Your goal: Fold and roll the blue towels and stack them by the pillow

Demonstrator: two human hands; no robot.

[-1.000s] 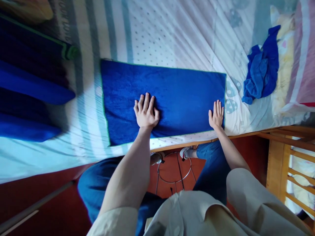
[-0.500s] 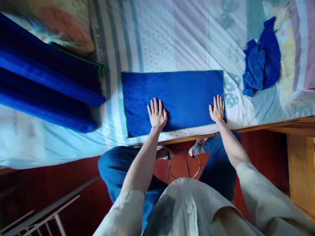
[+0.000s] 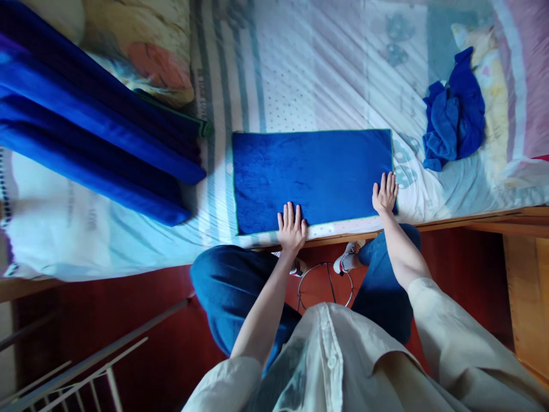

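A blue towel (image 3: 317, 171) with thin green edging lies spread flat along the near edge of the bed. My left hand (image 3: 292, 229) rests open across the towel's near edge, fingertips on the cloth and fingers apart. At the towel's right end, my right hand (image 3: 385, 194) lies open with its fingers over the side edge. Neither hand grips anything. To the right sits a crumpled blue cloth (image 3: 454, 111). On the left is a stack of folded blue towels (image 3: 107, 143), partly cut off by the frame.
A striped, patterned sheet (image 3: 309, 68) covers the bed, whose wooden edge (image 3: 454, 220) runs in front of my knees. Pillows (image 3: 158, 34) lie at the back left. Below are a wire ring stand (image 3: 323, 269) between my feet and a white metal rack (image 3: 86, 377) at lower left.
My left hand has slid back toward me, from the middle of the towel to its near edge. My right hand has shifted slightly to the right edge. The camera view has turned a little left.
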